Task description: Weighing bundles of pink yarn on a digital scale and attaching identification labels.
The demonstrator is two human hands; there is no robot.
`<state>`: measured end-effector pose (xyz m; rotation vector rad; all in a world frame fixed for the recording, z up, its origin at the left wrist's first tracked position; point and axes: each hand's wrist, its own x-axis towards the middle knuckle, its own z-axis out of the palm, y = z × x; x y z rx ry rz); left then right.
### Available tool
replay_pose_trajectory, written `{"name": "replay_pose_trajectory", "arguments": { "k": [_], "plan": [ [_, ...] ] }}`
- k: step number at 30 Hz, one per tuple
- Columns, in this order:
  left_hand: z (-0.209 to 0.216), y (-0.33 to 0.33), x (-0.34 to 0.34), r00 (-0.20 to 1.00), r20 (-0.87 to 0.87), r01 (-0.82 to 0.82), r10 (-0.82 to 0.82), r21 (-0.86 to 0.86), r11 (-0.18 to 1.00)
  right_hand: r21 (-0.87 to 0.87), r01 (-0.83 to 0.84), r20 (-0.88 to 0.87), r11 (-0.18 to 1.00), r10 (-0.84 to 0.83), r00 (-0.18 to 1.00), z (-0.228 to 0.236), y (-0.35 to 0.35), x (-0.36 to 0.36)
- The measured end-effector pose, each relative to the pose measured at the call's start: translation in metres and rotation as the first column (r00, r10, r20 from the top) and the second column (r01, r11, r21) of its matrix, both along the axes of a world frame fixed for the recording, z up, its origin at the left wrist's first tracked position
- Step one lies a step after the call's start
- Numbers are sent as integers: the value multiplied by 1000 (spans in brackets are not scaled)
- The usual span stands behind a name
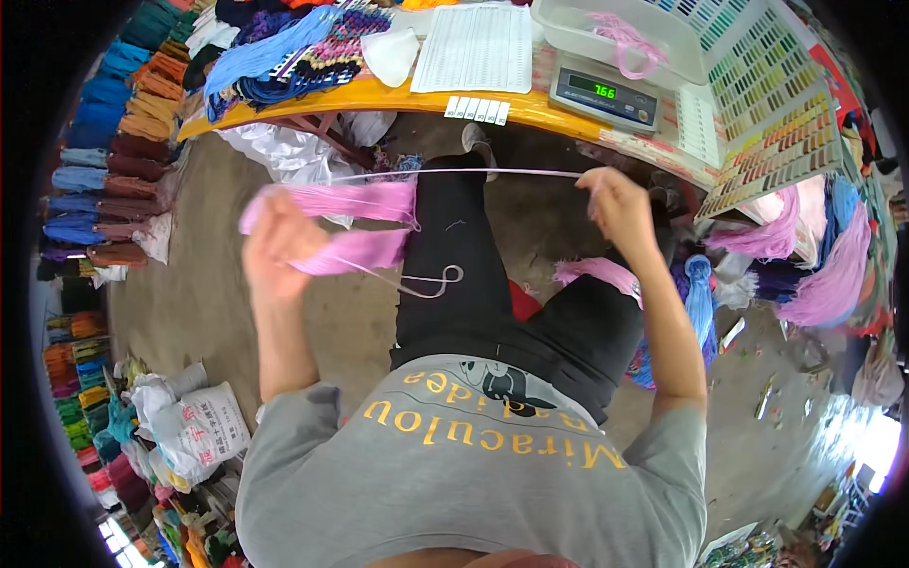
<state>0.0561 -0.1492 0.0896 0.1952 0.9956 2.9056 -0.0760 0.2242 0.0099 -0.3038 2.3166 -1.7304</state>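
Observation:
A taut pale pink strand of yarn (511, 171) runs across between my two hands, above my dark-trousered legs. My left hand (281, 248), blurred by motion, is closed around a skein of pink yarn (365, 202). The skein's two flat bands reach right toward my left knee. A loose loop of strand (445, 279) trails from it over my left thigh. My right hand (617, 210) pinches the other end of the taut strand, fingers curled in. Another bundle of pink yarn (606, 274) lies over my right thigh.
Ahead stands a yellow-edged table (379, 97) with a digital scale (603, 97), a clear plastic tub (620, 36) holding pink yarn, a printed sheet (473, 49) and colour sample cards (772, 142). Coloured yarn hanks (123, 189) fill the left side; pink hanks (833, 260) hang right.

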Motion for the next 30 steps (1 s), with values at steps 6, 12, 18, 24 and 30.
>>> {"name": "replay_pose_trajectory", "arguments": {
  "k": [6, 12, 18, 24, 30],
  "plan": [
    [52, -68, 12, 961, -112, -248, 253, 53, 967, -64, -237, 191, 969, 245, 951, -111, -74, 0],
    [96, -142, 38, 929, -147, -319, 341, 153, 935, 163, -391, -140, 906, 413, 900, -166, -140, 10],
    [116, -200, 61, 896, 29, -442, 443, 166, 882, 409, -477, -11, 778, 527, 850, -172, -176, -8],
    [105, -198, 72, 943, 42, -331, 330, 7, 944, -428, -423, 4, 798, 470, 883, -105, -284, -29],
    [80, -176, 83, 917, 58, -382, 395, -157, 911, -323, -481, 33, 815, 518, 855, -103, -276, -30]
  ]
}}
